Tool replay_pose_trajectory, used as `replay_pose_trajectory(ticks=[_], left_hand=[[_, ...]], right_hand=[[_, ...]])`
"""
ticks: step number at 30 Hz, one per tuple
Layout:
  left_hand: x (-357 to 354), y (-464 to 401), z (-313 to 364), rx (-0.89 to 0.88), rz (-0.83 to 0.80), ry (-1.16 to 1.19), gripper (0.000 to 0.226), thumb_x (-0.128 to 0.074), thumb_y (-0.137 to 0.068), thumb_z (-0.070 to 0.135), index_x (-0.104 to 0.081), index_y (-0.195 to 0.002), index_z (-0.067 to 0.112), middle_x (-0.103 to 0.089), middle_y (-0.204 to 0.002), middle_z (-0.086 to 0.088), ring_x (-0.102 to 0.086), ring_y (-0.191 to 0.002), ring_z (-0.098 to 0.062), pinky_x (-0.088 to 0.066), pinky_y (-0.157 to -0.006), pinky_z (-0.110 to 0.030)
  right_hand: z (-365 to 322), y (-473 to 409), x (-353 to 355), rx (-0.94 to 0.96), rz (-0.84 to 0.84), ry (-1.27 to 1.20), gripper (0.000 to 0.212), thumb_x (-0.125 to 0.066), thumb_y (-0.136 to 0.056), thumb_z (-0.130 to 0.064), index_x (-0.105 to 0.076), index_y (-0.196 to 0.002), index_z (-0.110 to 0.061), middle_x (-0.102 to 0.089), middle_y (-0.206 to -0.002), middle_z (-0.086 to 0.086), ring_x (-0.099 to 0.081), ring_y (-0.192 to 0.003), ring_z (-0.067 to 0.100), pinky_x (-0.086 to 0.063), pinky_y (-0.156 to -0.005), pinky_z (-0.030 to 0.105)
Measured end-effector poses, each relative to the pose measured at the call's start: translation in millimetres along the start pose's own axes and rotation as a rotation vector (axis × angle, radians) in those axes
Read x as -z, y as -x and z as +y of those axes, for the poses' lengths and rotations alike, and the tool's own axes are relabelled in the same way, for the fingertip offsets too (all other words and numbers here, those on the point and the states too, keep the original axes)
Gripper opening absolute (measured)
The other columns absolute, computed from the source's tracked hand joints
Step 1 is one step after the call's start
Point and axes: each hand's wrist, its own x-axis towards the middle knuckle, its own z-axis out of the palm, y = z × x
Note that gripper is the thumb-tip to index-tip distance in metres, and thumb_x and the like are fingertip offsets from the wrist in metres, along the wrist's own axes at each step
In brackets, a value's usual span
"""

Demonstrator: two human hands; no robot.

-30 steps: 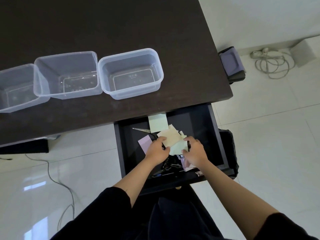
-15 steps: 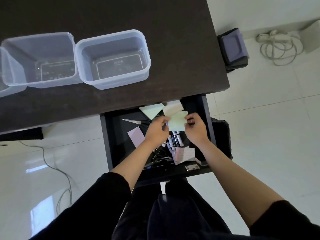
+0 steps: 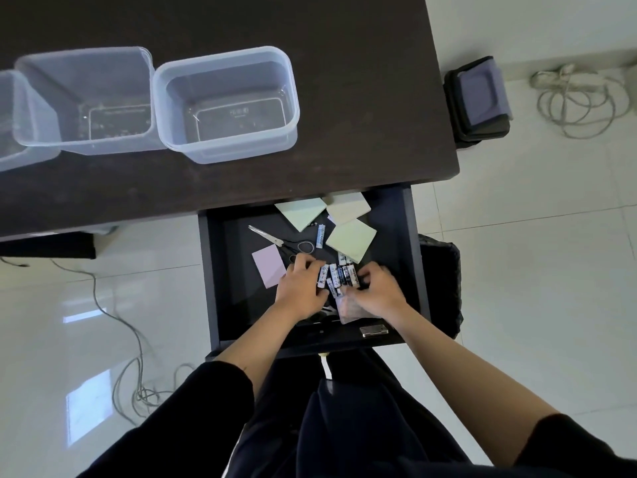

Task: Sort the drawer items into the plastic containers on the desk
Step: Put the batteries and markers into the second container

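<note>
With both hands down in the open drawer [image 3: 408,236], the person is working a cluster of batteries [image 3: 339,276] that lies between them. Left hand [image 3: 301,291] sits on the left edge of the cluster, fingers curled and touching the nearest batteries; whether it truly grips one I cannot tell. Right hand [image 3: 377,291] comes in from the other side, fingers bent at the cluster's right edge and over a pale crumpled paper [image 3: 350,310]; its hold is not clear either.

Further back in the drawer, one lone battery [image 3: 320,236] lies apart, just beside the dark loops of the scissors [image 3: 281,240], whose blades point left. Green sticky pad [image 3: 300,212] sits at the back edge, cream pad [image 3: 348,207] right next to it, and another green pad [image 3: 351,241] lies nearer the cluster. Pink pad [image 3: 269,265] lies just left of the left hand. Small metal piece [image 3: 374,331] rests on the drawer's front edge.

Up on the dark desk [image 3: 362,98], clear containers stand in a row: right container [image 3: 227,101], middle container [image 3: 86,98] touching it, and left container [image 3: 10,125] cut off by the frame edge. On the floor, a coiled cable [image 3: 579,98] lies off to the right.
</note>
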Motion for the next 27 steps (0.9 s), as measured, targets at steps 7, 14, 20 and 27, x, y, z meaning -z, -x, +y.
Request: replay_pose_trajectory(ticks=[7, 14, 20, 27], left_hand=[[-5, 14, -12, 0.080, -0.042, -0.098, 0.064, -0.069, -0.081, 0.030, -0.037, -0.136, 0.024, -0.031, -0.134, -0.005, -0.042, -0.121, -0.026, -0.045, -0.095, -0.039], [5, 16, -14, 0.166, -0.036, -0.144, 0.052, -0.068, -0.083, 0.032, -0.046, -0.129, 0.019, -0.036, -0.132, -0.008, -0.043, -0.118, -0.025, -0.047, -0.087, -0.038], [16, 15, -19, 0.241, -0.010, -0.174, 0.056, -0.069, -0.082, 0.035, -0.045, -0.126, 0.011, -0.038, -0.132, -0.011, -0.043, -0.119, -0.028, -0.047, -0.086, -0.039], [30, 20, -15, 0.238, 0.131, -0.331, 0.053, -0.068, -0.082, 0.029, -0.042, -0.123, 0.008, -0.034, -0.129, -0.014, -0.043, -0.113, -0.028, -0.047, -0.082, -0.034]], right_hand=[[-4, 3, 9, 0.009, -0.177, 0.151, 0.066, -0.088, -0.055, -0.035, -0.050, -0.108, -0.022, -0.058, -0.092, -0.003, -0.060, -0.088, 0.018, -0.052, -0.078, 0.035], [-8, 9, 30, 0.147, -0.155, -0.087, 0.018, -0.079, -0.073, -0.015, -0.061, -0.070, -0.018, -0.053, -0.064, -0.005, -0.045, -0.059, 0.007, -0.040, -0.061, 0.023], [-26, -4, 42, 0.189, 0.108, -0.190, 0.021, -0.070, -0.084, -0.014, -0.065, -0.102, -0.004, -0.061, -0.090, 0.005, -0.054, -0.079, 0.015, -0.042, -0.072, 0.022], [-27, -3, 34, 0.460, 0.463, 0.027, 0.027, -0.058, -0.083, 0.003, -0.065, -0.108, -0.003, -0.057, -0.113, 0.014, -0.054, -0.104, 0.027, -0.048, -0.084, 0.033]])
